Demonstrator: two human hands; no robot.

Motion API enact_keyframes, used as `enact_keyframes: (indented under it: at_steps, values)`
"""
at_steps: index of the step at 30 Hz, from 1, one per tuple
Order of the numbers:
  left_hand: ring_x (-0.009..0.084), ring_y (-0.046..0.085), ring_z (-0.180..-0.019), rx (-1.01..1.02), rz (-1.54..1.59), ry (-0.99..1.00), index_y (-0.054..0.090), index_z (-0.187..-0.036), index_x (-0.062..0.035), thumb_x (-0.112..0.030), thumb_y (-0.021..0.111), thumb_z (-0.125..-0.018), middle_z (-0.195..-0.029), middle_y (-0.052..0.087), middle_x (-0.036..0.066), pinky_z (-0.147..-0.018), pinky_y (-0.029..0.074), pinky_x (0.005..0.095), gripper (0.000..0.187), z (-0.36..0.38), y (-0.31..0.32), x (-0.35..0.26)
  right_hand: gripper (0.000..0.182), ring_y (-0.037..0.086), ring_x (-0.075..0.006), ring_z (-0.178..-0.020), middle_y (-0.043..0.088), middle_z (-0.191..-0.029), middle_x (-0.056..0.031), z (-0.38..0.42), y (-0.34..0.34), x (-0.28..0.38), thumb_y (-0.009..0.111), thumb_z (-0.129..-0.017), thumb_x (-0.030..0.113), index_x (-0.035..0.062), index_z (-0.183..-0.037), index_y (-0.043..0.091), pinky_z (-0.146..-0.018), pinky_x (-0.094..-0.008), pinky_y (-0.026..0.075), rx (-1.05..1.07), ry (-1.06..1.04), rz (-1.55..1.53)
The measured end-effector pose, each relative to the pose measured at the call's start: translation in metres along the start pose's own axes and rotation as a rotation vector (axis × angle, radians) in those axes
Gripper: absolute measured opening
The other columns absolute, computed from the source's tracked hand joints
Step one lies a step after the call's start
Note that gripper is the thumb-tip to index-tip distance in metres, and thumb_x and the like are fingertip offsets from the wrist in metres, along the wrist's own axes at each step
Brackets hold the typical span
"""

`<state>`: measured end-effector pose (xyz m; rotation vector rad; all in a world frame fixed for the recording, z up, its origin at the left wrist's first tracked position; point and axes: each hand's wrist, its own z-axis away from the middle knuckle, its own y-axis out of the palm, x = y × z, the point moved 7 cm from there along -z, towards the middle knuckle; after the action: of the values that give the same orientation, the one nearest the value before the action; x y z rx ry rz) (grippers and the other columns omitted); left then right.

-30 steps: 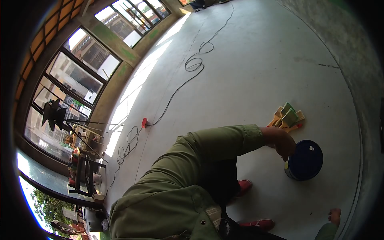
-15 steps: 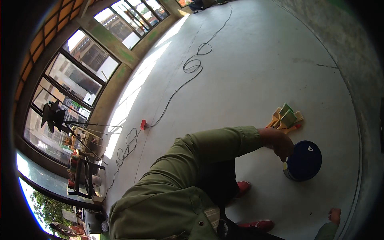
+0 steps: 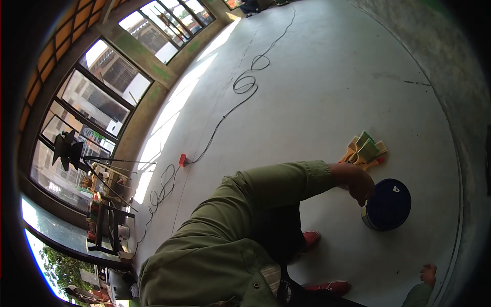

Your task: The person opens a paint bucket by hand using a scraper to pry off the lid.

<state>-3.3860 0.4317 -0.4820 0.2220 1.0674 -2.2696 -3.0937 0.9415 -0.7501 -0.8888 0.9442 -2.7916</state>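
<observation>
Left hand at blue-lidded can, near paintbrushes

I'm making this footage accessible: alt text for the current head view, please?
A person's left hand is at the edge of a blue-topped can on a grey floor, near a cluster of paintbrushes. The right hand is apart from both, and a dark cable snakes across the floor.

Brushes on floor near can
</observation>
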Motion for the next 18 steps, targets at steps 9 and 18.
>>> enact_keyframes:
  at_steps: [9, 18]
  values:
    - [0.0312, 0.061, -0.096, -0.036, 0.0, 0.004, 0.062, -0.111, -0.0051, -0.034, 0.056, -0.087, -0.102, 0.064, 0.016, -0.082, 0.049, 0.0453, 0.038, -0.001, 0.0, 0.002, 0.019, 0.049, -0.0188, -0.047, 0.058, -0.071, -0.0112, -0.005, 0.002, -0.001, 0.055, -0.08, 0.006, 0.0032, -0.099, 0.051, -0.041, -0.0331, 0.039, 0.027, -0.028, 0.049]
    - [0.0305, 0.061, -0.095, -0.026, 0.007, 0.015, 0.061, -0.111, -0.0052, -0.034, 0.056, -0.087, -0.1, 0.065, 0.015, -0.081, 0.048, 0.0451, 0.038, -0.002, 0.002, 0.003, 0.013, 0.048, -0.0181, -0.043, 0.058, -0.067, -0.0114, 0.0, 0.004, 0.009, 0.054, -0.084, 0.012, -0.0009, -0.087, 0.057, -0.039, -0.0339, 0.039, 0.05, 0.056, 0.092]
